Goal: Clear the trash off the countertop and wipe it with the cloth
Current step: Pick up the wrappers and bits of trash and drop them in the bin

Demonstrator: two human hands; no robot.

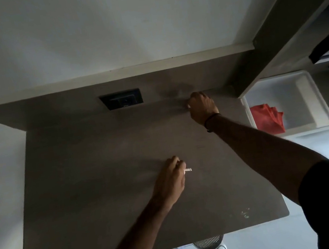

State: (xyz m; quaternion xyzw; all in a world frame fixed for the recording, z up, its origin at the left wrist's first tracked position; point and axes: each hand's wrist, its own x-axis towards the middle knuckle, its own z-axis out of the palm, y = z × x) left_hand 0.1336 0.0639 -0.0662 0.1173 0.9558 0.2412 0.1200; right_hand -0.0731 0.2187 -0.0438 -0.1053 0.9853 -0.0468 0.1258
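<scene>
Trash on the tabletop (104, 186) shows here as 2 small pieces, both already in hand. The left hand (168, 180) sits near the middle of the surface with its fingers curled shut around a thin white stick (187, 170), perhaps a cigarette butt or paper roll; I cannot tell which. Its long axis runs roughly left to right, the free end poking out of the fingers and pointing toward the right edge, lying almost level with the surface. The right hand (201, 106) reaches to the far right corner against the back wall, its grip pinched closed on a tiny white scrap (189, 106) at its left side; too small to name. Working both hands at once likely saves a trip, since each covers its own zone. A few pale specks (245, 213) remain near the front right corner. The red cloth (267, 118) waits in a white bin (323, 105) beside the tabletop, untouched, so wiping seems to come later. A mesh wastebasket (208, 243) stands below the front edge.
</scene>
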